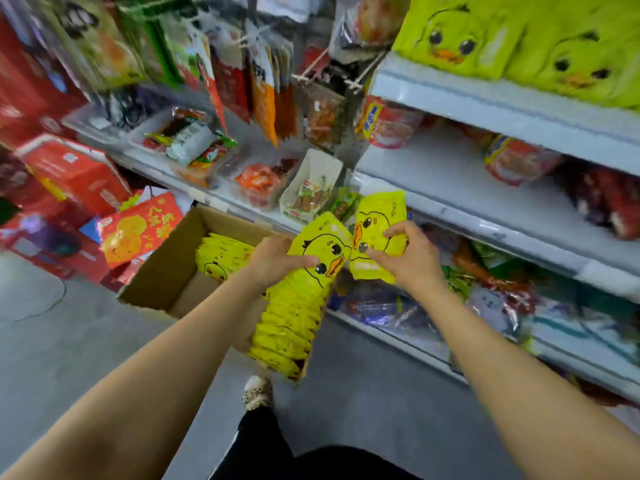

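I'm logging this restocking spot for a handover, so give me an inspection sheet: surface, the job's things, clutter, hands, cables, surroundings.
Surface: grey floor bearing an open brown cardboard box; white metal shelves on the right.
Job's things: stack of yellow duck-face snack packets in the left hand; single yellow duck-face packet in the right hand; more yellow packets lie in the box.
Clutter: red gift cartons piled left of the box.
Hands: left grips the stack; right holds the single packet, fingers curled on it.
Cables: nothing seen.
Surroundings: hanging snack bags behind; lime-green duck bags on the top shelf.
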### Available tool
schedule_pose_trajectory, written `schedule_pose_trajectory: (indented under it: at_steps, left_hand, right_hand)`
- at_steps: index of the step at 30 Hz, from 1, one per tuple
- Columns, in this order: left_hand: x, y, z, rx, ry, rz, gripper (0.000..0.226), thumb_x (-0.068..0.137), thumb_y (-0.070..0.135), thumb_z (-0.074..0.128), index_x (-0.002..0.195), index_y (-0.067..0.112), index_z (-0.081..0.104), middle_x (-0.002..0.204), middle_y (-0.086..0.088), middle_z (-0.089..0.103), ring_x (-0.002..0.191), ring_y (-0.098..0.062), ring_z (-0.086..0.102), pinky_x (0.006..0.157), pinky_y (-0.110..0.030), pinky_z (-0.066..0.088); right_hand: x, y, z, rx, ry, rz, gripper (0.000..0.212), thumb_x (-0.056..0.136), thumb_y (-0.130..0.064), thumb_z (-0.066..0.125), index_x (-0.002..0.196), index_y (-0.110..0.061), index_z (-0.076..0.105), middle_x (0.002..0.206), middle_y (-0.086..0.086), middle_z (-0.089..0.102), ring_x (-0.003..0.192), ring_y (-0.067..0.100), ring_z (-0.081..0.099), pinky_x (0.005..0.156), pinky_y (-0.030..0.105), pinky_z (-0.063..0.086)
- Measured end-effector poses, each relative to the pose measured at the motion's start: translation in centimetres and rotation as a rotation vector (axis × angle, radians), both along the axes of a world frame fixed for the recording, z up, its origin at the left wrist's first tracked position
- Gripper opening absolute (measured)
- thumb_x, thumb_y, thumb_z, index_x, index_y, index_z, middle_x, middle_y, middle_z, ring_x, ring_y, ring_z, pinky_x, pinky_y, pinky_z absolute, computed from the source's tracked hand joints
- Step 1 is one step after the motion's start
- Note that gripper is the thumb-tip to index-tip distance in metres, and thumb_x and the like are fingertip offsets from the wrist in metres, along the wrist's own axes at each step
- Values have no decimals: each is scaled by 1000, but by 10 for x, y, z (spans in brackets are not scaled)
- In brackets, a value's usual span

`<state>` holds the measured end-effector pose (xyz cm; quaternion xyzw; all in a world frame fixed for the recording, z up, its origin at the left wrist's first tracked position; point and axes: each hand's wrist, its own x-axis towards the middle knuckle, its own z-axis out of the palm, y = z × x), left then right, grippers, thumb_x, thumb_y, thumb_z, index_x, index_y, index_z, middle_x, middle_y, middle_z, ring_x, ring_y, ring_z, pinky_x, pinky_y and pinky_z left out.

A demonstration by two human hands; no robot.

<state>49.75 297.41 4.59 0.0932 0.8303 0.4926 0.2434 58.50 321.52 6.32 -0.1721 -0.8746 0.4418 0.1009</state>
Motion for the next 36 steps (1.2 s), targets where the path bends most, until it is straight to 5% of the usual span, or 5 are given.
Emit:
schedule_pose_trajectory:
  at_steps: [7,10,13,30,36]
  left_hand:
    - [70,131,99,40,193,-206,54,55,58,82,96,23,75,92,3,76,89,-16,71,84,-44,55]
    - [94,185,136,76,258,-280,43,62,46,82,93,17,75,85,-2,76,83,-19,72,80,-42,57]
    - [115,238,175,108,304,-360,35,68,40,84,94,18,76,81,4,75,71,-4,68,69,-23,53]
    - [122,518,298,20,451,-750,30,75,29,82,72,7,62,53,7,52,49,-5,46,43,-18,30]
    - [103,627,322,-93,517,-864,54,71,38,83,105,0,64,91,-4,58,89,-20,52,74,-29,35]
  right_hand:
    - [114,113,96,19,310,-137,81,73,-10,82,142,-30,45,135,-16,50,121,1,48,98,12,36]
    - [155,159,131,-8,386,-244,89,74,-11,82,148,-29,36,142,-17,43,129,10,49,109,32,40]
    - [188,205,161,-25,456,-349,78,72,-18,84,140,-23,48,136,-6,56,118,13,59,105,41,47]
    - [245,437,245,-176,634,-546,46,79,-7,79,121,-16,61,96,1,76,82,15,74,68,23,57]
    - [234,530,264,-178,700,-604,47,77,-4,80,119,-11,61,93,4,76,81,19,74,69,32,59]
